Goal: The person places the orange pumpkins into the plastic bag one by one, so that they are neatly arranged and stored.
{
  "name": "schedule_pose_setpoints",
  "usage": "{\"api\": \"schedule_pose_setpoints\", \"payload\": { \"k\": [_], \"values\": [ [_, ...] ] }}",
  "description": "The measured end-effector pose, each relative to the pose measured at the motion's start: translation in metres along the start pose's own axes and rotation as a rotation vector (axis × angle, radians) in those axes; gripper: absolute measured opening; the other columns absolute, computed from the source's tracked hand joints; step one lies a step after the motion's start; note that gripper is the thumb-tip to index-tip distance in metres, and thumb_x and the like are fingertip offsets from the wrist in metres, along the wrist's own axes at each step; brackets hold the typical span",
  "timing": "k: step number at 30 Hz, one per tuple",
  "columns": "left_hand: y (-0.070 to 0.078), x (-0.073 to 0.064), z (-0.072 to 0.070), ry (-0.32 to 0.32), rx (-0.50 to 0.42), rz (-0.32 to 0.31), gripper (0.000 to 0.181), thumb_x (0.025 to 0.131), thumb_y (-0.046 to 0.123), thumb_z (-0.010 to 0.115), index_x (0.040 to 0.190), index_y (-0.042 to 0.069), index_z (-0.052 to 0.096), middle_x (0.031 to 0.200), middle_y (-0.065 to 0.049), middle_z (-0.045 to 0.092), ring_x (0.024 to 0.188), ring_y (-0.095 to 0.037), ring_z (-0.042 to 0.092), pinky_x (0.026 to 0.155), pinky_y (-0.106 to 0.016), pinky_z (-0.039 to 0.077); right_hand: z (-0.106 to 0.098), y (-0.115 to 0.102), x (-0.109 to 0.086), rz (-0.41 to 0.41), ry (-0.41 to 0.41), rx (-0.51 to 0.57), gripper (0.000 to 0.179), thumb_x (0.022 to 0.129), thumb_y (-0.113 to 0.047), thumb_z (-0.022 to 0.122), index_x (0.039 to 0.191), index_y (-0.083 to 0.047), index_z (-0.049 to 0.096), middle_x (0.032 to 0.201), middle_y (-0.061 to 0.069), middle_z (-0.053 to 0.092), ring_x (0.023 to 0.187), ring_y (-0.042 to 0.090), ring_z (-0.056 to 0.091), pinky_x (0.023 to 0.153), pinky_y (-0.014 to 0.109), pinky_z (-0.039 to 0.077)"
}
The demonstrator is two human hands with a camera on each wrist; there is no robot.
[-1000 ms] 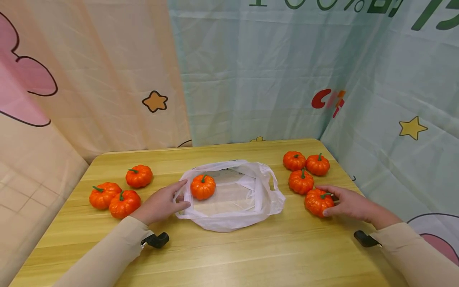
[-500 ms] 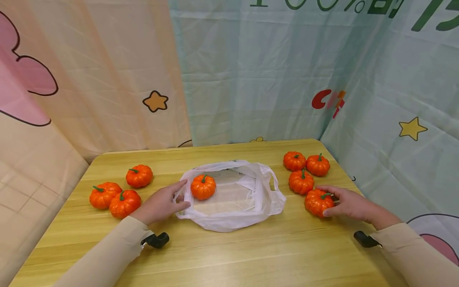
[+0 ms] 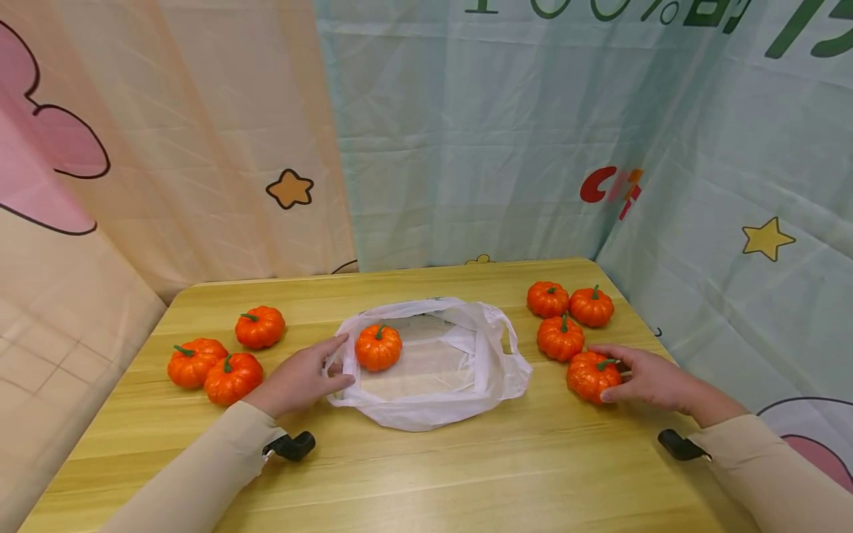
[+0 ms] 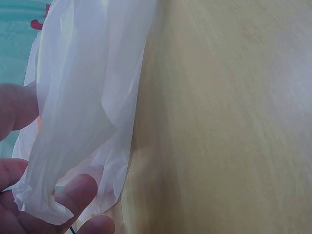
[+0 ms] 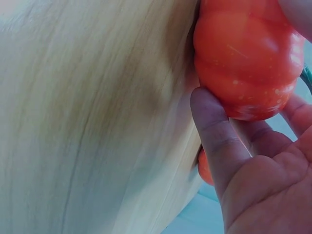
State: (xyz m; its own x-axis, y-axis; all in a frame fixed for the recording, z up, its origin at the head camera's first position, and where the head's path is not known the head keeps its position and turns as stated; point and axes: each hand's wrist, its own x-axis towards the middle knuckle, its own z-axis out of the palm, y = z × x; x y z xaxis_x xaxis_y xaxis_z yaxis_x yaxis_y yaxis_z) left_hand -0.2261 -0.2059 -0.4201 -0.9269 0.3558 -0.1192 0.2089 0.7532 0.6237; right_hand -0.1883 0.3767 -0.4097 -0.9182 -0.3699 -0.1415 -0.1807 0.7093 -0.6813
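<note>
A white plastic bag [image 3: 426, 416] lies on the table with its mouth spread wide. One small orange pumpkin [image 3: 378, 348] rests inside its left part. My left hand [image 3: 300, 381] holds the bag's left edge; in the left wrist view the white film [image 4: 78, 112] passes between the fingers. On the right, my right hand [image 3: 649, 381] grips a pumpkin [image 3: 589, 376] with thumb and fingers round its side. From the right wrist view, this pumpkin [image 5: 243, 58] sits low against the tabletop, its green stem partly hidden.
Three more pumpkins stand behind the gripped one, the nearest pumpkin [image 3: 560, 338] beside it. Left of the bag is another group of three, including a pumpkin [image 3: 233, 379] close to my left wrist. Printed curtains [image 3: 466, 148] enclose the wooden table [image 3: 433, 488] behind and at the sides.
</note>
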Motion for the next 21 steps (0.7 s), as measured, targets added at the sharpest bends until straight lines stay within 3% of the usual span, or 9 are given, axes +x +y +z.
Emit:
{"api": "schedule_pose_setpoints", "payload": {
  "k": [10, 15, 18, 21],
  "values": [
    [-0.001, 0.001, 0.000, 0.003, 0.011, -0.010, 0.089, 0.094, 0.042, 0.079, 0.166, 0.015, 0.034, 0.099, -0.005, 0.064, 0.066, -0.018, 0.052, 0.060, -0.029, 0.046, -0.011, -0.014, 0.000, -0.024, 0.077, -0.067, 0.080, 0.087, -0.024, 0.087, 0.152, 0.002, 0.048, 0.130, 0.020, 0.066, 0.104, 0.016, 0.064, 0.081, 0.023, 0.057],
    [0.000, 0.000, -0.001, -0.002, 0.018, -0.010, 0.089, 0.094, 0.042, 0.079, 0.166, 0.016, 0.033, 0.096, -0.005, 0.062, 0.065, -0.018, 0.051, 0.060, -0.028, 0.045, -0.018, -0.036, 0.003, -0.022, 0.108, -0.095, 0.081, 0.089, -0.026, 0.085, 0.155, -0.001, 0.045, 0.137, 0.024, 0.063, 0.111, 0.025, 0.066, 0.081, 0.023, 0.057],
    [0.000, -0.001, -0.001, -0.001, 0.022, -0.005, 0.089, 0.094, 0.043, 0.079, 0.166, 0.016, 0.034, 0.092, -0.004, 0.059, 0.066, -0.017, 0.050, 0.060, -0.028, 0.044, -0.020, -0.052, 0.007, -0.060, 0.124, -0.092, 0.081, 0.091, -0.023, 0.084, 0.156, 0.000, 0.043, 0.141, 0.028, 0.059, 0.116, 0.035, 0.065, 0.083, 0.024, 0.058],
    [0.001, -0.001, -0.002, 0.001, 0.024, 0.010, 0.089, 0.094, 0.044, 0.078, 0.166, 0.014, 0.034, 0.091, -0.004, 0.058, 0.066, -0.017, 0.050, 0.060, -0.028, 0.044, -0.019, -0.069, 0.015, -0.096, 0.139, -0.083, 0.081, 0.091, -0.022, 0.085, 0.157, 0.000, 0.043, 0.142, 0.026, 0.059, 0.117, 0.035, 0.065, 0.085, 0.023, 0.058]
  ]
}}
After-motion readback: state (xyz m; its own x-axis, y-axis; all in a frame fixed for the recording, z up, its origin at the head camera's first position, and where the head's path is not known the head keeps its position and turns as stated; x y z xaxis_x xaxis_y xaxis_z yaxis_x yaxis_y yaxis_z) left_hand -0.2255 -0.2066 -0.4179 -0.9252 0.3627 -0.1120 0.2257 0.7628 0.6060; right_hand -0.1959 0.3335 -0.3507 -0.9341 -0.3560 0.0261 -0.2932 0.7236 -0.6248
